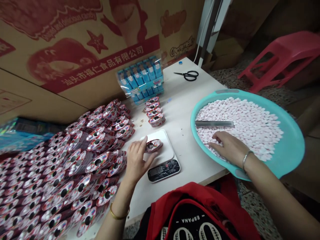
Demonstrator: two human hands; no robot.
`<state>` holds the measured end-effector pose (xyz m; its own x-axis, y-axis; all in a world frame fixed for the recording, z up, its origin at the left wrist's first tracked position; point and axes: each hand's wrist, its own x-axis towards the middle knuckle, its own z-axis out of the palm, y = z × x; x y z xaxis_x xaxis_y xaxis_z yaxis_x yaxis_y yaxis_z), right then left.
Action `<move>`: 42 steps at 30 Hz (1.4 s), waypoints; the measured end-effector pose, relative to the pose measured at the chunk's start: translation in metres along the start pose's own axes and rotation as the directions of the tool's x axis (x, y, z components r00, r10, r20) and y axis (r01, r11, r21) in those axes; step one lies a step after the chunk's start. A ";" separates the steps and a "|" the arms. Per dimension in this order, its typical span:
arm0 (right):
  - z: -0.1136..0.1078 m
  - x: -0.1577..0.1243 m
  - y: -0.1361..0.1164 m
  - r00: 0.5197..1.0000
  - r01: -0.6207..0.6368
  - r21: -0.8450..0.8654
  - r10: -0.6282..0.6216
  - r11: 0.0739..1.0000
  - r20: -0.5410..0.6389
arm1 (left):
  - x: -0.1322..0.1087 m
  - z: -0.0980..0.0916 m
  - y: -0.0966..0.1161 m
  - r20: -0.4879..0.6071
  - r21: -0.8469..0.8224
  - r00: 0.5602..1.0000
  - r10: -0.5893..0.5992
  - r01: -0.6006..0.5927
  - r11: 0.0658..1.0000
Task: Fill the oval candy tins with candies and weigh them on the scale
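Note:
My left hand grips a small red-and-white candy container that sits on the white platform of a kitchen scale. My right hand rests palm down in a teal basin full of small pink and white candies, fingers curled into the pile. Whether they hold any candies is hidden. A metal scoop or bar lies on the candies just beyond that hand.
Several identical containers lie heaped on the table's left; a short row of them stands behind the scale. Blue packaged boxes lean on a printed cardboard wall. Black scissors lie at the far edge. A red plastic stool stands at right.

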<state>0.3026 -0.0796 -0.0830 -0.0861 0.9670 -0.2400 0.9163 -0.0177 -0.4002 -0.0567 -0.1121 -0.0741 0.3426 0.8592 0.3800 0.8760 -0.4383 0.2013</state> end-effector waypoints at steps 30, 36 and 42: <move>-0.029 -0.060 -0.087 0.949 0.291 0.574 -0.306 0.766 -0.074 | 0.047 0.004 -0.079 -0.069 0.513 0.902 -0.427 0.399 0.760; 0.063 -0.032 -0.107 0.931 0.337 0.536 -0.357 0.774 -0.070 | 0.056 0.007 -0.072 0.044 0.611 0.825 -0.563 0.424 0.669; 0.101 0.001 -0.091 0.958 0.282 0.549 -0.264 0.787 -0.114 | 0.059 -0.011 -0.064 0.141 0.578 0.841 -0.522 0.358 0.733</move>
<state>0.1795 -0.1029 -0.1356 -0.2793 0.9599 -0.0232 0.4822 0.1193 -0.8679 -0.0962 -0.0367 -0.0545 -0.1212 0.9888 0.0873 0.9612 0.1388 -0.2383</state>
